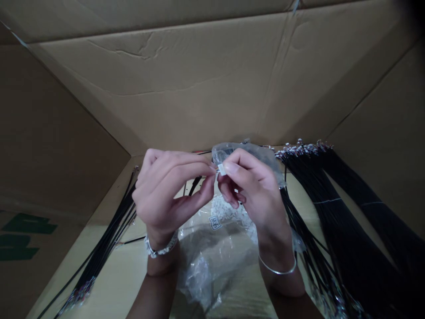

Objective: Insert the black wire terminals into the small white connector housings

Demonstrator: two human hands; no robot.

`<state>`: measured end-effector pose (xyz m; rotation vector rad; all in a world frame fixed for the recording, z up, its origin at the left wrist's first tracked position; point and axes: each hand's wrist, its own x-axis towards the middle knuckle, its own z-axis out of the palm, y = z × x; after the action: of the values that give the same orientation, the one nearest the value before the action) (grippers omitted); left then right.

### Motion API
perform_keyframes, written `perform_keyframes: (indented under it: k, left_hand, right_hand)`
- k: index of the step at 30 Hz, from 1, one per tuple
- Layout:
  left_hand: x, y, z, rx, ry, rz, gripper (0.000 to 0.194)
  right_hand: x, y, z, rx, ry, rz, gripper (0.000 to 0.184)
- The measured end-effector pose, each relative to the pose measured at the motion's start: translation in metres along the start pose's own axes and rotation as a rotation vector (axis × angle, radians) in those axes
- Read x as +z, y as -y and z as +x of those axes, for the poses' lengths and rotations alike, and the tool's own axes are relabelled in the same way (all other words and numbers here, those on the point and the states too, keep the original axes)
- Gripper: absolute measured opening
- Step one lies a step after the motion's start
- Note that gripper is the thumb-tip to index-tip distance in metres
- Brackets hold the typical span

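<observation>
White plug [222,169], up above the plastic bag [212,252], pinched by the right hand [255,186], thumb and fingers closed! Left hand [168,188] just beside, fingers drawn together on its thin wire [217,169]; black cables [341,228] flank them on the bench [106,270].

Dim cardboard walls [199,79] around a pale tabletop [121,274]
</observation>
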<state>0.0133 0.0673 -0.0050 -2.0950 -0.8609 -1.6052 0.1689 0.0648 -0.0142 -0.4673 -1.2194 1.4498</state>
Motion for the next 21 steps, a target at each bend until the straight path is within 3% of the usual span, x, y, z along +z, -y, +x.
perform_keyframes:
  k: [3, 6, 12, 21]
  left_hand:
    - [0.000, -0.003, 0.000, -0.153, 0.009, -0.162, 0.013]
    - [-0.001, -0.007, -0.001, -0.297, 0.003, -0.281, 0.013]
    - [-0.005, -0.009, -0.001, -0.451, 0.110, -0.314, 0.011]
    - [-0.006, -0.011, -0.004, -0.543, 0.118, -0.346, 0.009]
  right_hand:
    - [-0.005, 0.001, 0.001, -0.112, 0.047, -0.116, 0.006]
    - [-0.011, 0.000, 0.003, -0.227, 0.060, -0.251, 0.020]
    - [-0.019, -0.009, 0.009, -0.438, -0.026, -0.481, 0.009]
    - [-0.023, -0.012, 0.011, -0.404, -0.024, -0.459, 0.007]
